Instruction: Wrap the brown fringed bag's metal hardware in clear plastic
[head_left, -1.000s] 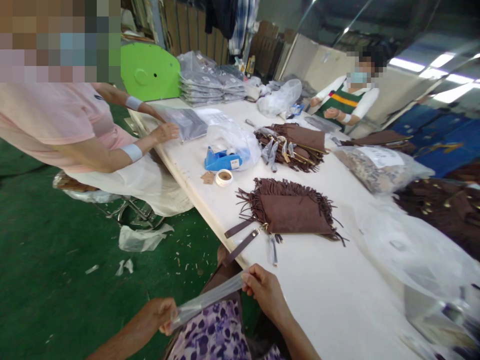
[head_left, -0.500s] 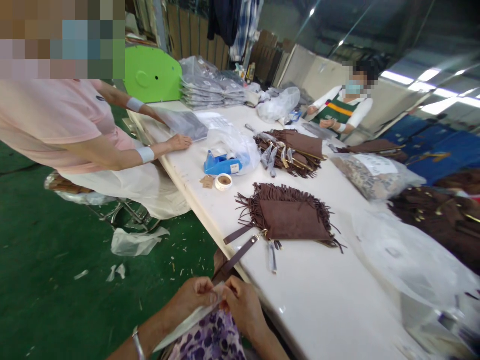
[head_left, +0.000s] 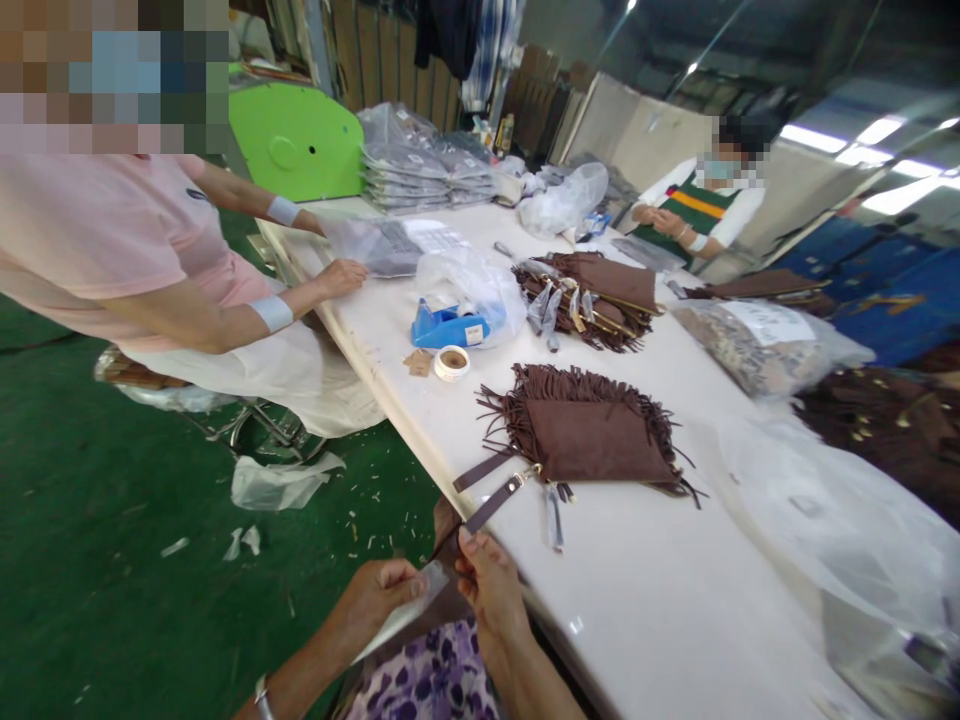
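Note:
A brown fringed clutch bag (head_left: 600,440) lies on the white table. Its brown wrist strap (head_left: 495,503) runs from a metal clasp over the table edge toward me. My right hand (head_left: 495,590) is closed at the lower end of this strap, thumb and fingers pinching it. In my left hand (head_left: 379,600), low over my lap, a translucent plastic strip (head_left: 409,612) is pinched between thumb and fingers. The strip's lower part trails behind the left wrist. Beside the clasp lies a plastic-wrapped tassel or pull (head_left: 554,520).
A blue tape dispenser (head_left: 448,324) and a white tape roll (head_left: 452,364) sit left of centre. Behind are stacked fringed bags (head_left: 592,295) and a filled plastic bag (head_left: 757,345). One co-worker handles a plastic-wrapped item (head_left: 382,247) at left; another sits across the table.
My hands have moved apart: the right has left the plastic strip and gone up to the strap. The left keeps the strip. The left co-worker's near hand has shifted slightly left.

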